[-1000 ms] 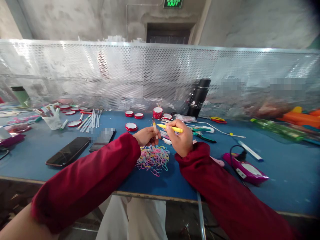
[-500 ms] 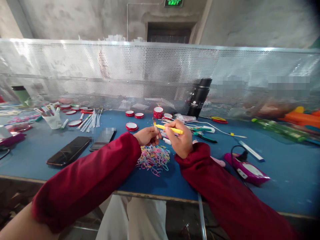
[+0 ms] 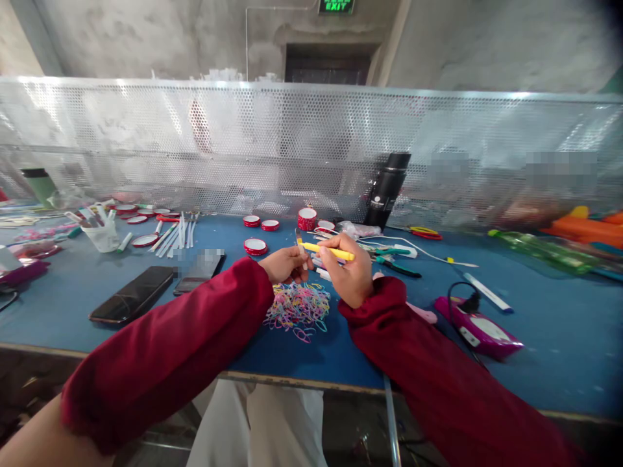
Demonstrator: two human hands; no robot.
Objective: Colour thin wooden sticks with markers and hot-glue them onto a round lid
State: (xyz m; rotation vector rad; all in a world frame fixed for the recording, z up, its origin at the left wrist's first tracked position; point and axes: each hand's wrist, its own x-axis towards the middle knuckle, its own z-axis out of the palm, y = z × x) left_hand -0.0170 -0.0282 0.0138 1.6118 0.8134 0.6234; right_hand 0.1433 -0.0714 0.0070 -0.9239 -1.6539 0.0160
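My left hand (image 3: 286, 264) is closed in a pinch round a thin upright stick-like piece (image 3: 300, 244) over the blue table (image 3: 68, 292). Beside it, my right hand (image 3: 346, 274) grips a yellow pen-like tool (image 3: 329, 251), held level with its tip touching the stick. Both arms wear dark red sleeves. Just below the hands lies a heap of small coloured rubber bands (image 3: 298, 309).
Two dark phones (image 3: 132, 294) lie at the left, red-rimmed lids (image 3: 255, 245) and white sticks behind them. A black flask (image 3: 386, 189) stands by the perforated metal screen. A purple device with a cable (image 3: 477, 327) lies at the right, with pliers (image 3: 395, 263) behind my right hand.
The yellow tool's tip moved left from about a hand's width off until it met the stick in my left hand. Both hands stayed over the rubber bands.
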